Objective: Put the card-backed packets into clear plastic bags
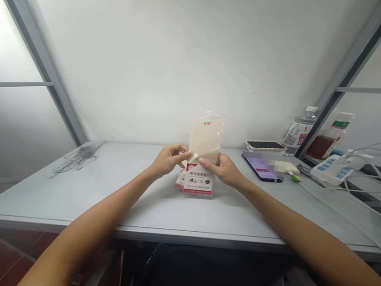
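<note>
Upright on the table stands a clear plastic pouch of an exam ruler set (205, 138), with a cream insert and a red-and-white label (199, 181) printed "4". A white round button closure (195, 156) with a thin string sits on its front. My left hand (169, 160) pinches the pouch near that button, and my right hand (218, 169) grips its right side, fingertips also by the button. A second similar label (181, 180) shows behind the pouch at lower left, partly hidden.
A crumpled clear plastic wrapper (77, 159) lies at the table's left. To the right are a phone (262, 167), a second phone (265, 145), a white power strip (332, 169) with cables, and several bottles (300, 130) against the wall.
</note>
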Demonstrator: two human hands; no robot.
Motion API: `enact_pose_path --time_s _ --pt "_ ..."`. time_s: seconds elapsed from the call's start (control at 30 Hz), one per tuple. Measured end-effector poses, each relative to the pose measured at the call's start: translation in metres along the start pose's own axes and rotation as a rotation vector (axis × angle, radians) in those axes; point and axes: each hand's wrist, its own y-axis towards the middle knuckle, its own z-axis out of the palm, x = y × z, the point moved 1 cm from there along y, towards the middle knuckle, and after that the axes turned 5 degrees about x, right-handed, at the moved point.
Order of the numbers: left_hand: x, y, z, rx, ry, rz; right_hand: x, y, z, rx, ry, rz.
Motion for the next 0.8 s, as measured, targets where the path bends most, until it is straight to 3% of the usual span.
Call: enact_pose_path --time_s 0.33,0.53,0.67,0.8 --pt "0.004 0.005 -0.017 -0.262 0.077 -0.138 -0.011 0.007 -0.021 -0.106 -0.047 0.077" --pt "0.006 0.008 -0.041 -0.442 0.322 -0.316 -0.020 0.008 -0.039 -0.166 -0.015 0.233" --pt "0.009 0.007 -0.066 -0.450 0.502 -0.487 -0.028 0.008 -0.048 -0.238 -0.038 0.326" --pt "0.018 0.004 -0.088 -0.328 0.728 -0.777 -0.041 0.010 -0.059 -0.294 -0.194 0.465"
